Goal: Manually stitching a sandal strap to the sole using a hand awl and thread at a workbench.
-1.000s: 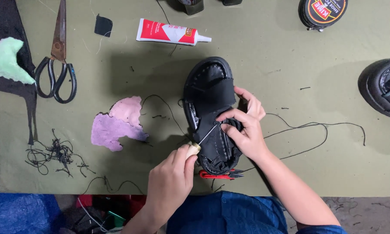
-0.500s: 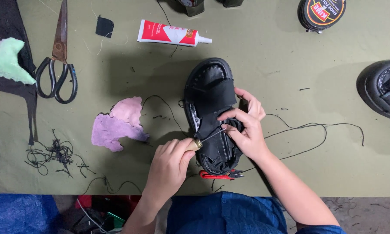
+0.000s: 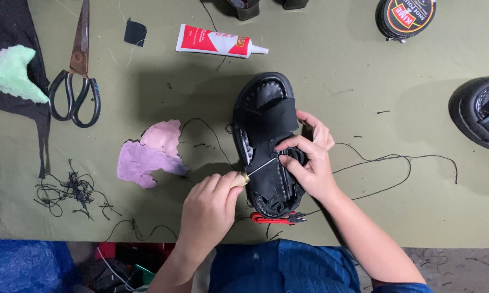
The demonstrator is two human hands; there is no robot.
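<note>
The left hand (image 3: pixel 209 209) is closed around a wooden-handled sewing awl (image 3: pixel 258 169) whose thin metal shaft slants up and to the right. Its tip has come in since a second ago, when the hand sat lower and further from the sole, and now meets the edge of the black leather sandal (image 3: pixel 269 144) right by the fingers of the right hand (image 3: pixel 308 163). That suggests the point is being set into a stitch hole, though the tip itself is too fine to make out. The right hand has stayed where it was, thumb and forefinger pinched on the sandal's strap at mid-length and the other fingers curled over the far rim, holding the sandal flat at the centre of the frame on the olive-green cloth table cover (image 3: pixel 353 92).

A black thread (image 3: pixel 396 160) trails rightward from under the right hand, and small red-handled pliers (image 3: pixel 274 218) lie just below the sandal's heel. Left of it lies a torn lilac foam scrap (image 3: pixel 147 154) (with a tangle of thread offcuts (image 3: pixel 73 190) further left). Large black-handled scissors (image 3: pixel 76 81) sit at upper left, a red-and-white glue tube (image 3: pixel 217 42) at top centre, a round polish tin (image 3: pixel 406 16) at upper right, and a second black shoe (image 3: pixel 480 111) at the right edge.
</note>
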